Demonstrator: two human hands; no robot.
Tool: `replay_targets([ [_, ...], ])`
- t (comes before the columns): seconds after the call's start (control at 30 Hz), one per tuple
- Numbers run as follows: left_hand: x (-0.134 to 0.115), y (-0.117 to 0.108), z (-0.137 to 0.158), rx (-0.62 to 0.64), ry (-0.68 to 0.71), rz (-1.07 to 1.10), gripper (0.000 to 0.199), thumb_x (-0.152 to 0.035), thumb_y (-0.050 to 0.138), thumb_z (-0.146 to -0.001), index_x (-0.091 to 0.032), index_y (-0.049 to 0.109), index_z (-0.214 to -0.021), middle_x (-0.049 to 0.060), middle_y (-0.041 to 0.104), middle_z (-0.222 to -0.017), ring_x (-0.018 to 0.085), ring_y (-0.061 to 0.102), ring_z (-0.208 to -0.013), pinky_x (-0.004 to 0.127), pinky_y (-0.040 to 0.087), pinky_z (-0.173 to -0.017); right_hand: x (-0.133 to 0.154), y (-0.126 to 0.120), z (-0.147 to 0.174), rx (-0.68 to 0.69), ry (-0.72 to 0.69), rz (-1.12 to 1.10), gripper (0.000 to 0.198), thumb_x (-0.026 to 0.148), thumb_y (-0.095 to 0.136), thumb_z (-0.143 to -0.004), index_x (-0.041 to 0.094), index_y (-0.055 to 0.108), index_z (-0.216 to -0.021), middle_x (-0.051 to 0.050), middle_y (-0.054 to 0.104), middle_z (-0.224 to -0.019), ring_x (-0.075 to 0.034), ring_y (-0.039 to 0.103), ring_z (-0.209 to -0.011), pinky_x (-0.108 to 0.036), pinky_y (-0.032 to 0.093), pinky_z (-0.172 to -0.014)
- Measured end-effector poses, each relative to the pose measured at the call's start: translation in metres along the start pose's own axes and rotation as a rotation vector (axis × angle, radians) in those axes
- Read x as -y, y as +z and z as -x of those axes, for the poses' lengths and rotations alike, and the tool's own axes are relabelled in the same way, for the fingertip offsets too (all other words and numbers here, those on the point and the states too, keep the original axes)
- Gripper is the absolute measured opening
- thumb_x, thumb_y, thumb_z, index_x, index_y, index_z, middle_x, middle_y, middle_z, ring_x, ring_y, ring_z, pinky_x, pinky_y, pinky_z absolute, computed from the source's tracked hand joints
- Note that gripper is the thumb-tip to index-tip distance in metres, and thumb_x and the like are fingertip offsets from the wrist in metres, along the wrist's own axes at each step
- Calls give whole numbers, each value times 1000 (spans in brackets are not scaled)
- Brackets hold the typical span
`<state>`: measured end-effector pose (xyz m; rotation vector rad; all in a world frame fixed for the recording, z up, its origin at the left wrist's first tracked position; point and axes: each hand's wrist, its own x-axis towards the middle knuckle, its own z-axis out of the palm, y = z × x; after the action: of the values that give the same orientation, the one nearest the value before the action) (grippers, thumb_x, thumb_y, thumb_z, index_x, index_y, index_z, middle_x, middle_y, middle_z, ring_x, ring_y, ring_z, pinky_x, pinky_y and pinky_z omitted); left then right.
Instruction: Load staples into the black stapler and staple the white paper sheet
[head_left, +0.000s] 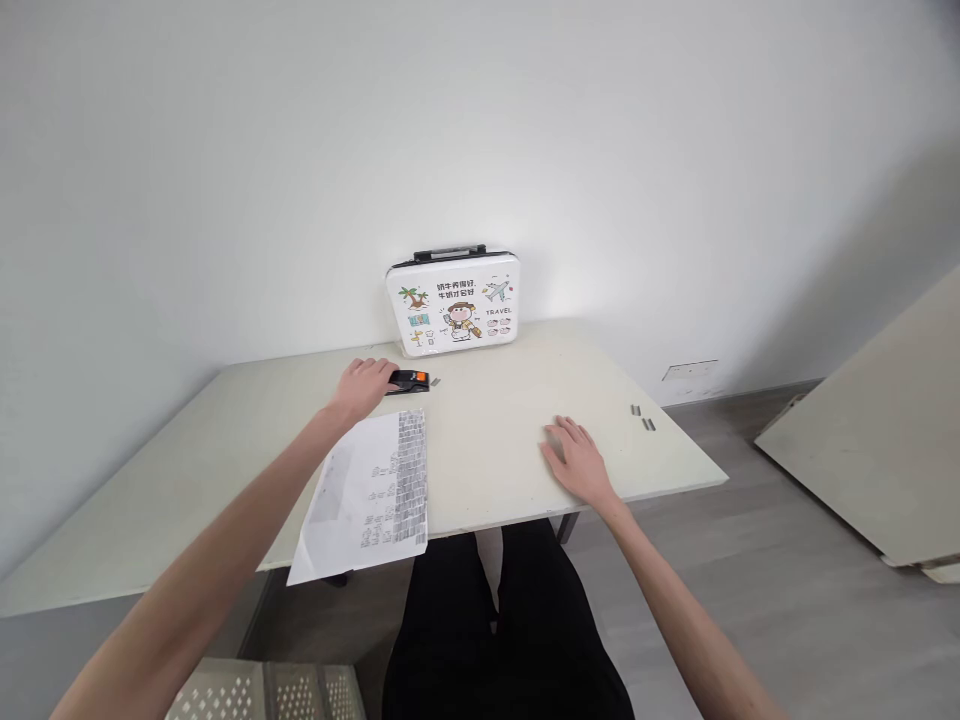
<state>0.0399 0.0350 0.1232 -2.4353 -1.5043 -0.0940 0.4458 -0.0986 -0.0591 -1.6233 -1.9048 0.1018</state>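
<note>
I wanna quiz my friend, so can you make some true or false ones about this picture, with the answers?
1. The left hand is on the black stapler. True.
2. The right hand is holding the black stapler. False: it has nothing visible in it.
3. The white case stands upright near the wall. True.
4. The printed paper lies on top of the white case. False: it lies on the table, sticking out past the near edge.
5. The white case has an airplane picture on it. True.

L arm outstretched fwd, L hand palm-down, fingers curled; R hand palm-down, nearer body.
</note>
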Motion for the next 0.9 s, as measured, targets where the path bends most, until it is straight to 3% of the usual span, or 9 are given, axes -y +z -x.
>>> replay_targets([
  [0.23,-95,-21,17,1,266,86,27,-39,49,-104,-21,61,-121,11,70,-118,28,65,-108,40,38,-98,3,-3,0,13,31,-24,53,52,35,-106,17,61,-136,-15,49,-158,-31,38,-151,-53,29,-125],
  [0.47,-174,-8,36,19,441,205,19,-35,56,-101,-20,62,-113,12,70,-110,27,67,-97,41,42,-88,11,-15,-4,8,122,-212,57,54,23,-108,22,65,-130,-11,61,-147,-28,47,-145,-51,33,-122],
  [0.63,-204,6,33,22,448,240,18,-31,59,-99,-18,62,-111,13,69,-109,29,67,-99,42,44,-89,18,-25,-6,-11,174,-325,61,57,18,-108,25,68,-124,-10,69,-136,-27,54,-138,-47,40,-117],
  [0.8,-214,14,29,9,407,334,19,-33,61,-99,-20,63,-112,10,69,-111,28,68,-103,41,45,-92,20,-27,-4,23,194,-394,60,64,25,-106,26,70,-121,-10,69,-134,-29,52,-139,-47,40,-115],
  [0.9,-208,23,36,-27,326,415,39,-45,62,-98,-24,56,-131,9,67,-126,28,63,-118,43,45,-100,20,-26,-4,26,189,-419,59,66,29,-105,26,69,-120,-9,70,-133,-29,51,-140,-47,37,-116],
])
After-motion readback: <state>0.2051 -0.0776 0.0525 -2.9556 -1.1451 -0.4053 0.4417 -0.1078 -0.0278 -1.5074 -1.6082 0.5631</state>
